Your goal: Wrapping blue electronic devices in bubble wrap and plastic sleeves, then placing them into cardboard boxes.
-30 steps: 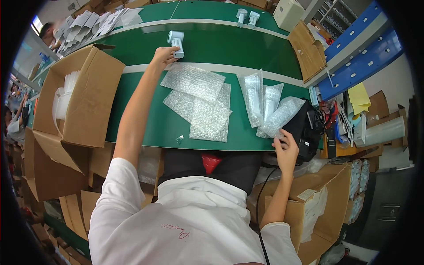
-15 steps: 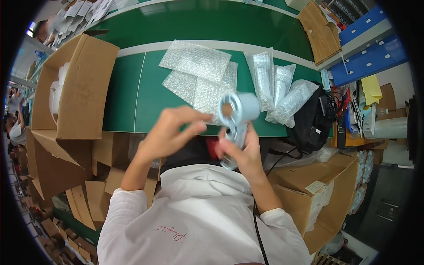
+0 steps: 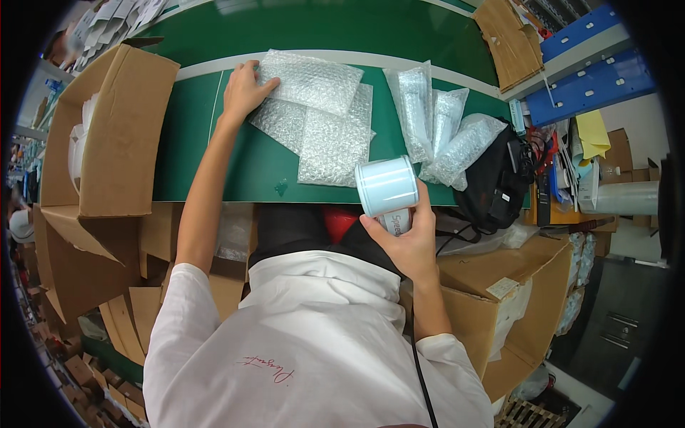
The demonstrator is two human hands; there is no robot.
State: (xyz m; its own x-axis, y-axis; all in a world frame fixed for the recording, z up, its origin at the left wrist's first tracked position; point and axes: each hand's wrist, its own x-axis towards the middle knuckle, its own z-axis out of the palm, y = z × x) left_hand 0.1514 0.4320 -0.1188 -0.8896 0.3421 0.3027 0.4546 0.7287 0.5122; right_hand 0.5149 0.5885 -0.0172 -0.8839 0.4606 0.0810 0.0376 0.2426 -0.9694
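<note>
Toward two o'clock, near centre, I remotely had the light-blue appliance (image 3: pixel 387 187) with the right hand (image 3: pixel 414 242) wrapped round it below its drum head: probably rigid, smooth, slippery, best gripped there. At eleven, the left hand (image 3: pixel 243 93) lay spread against bubble wrap (image 3: pixel 314 82).

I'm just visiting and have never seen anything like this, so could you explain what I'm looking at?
There is no machine here: these are a person's own bare hands. The camera is worn on the head and looks down; its wide fisheye lens makes straight edges bend.

The right hand holds a light blue device with a round, drum-like head. The left hand is at the left edge of the bubble wrap pieces, which overlap on the green table; whether it grips one is unclear.

Right of those lie three wrapped items, beside a black bag. A cardboard box stands at the left.
</note>
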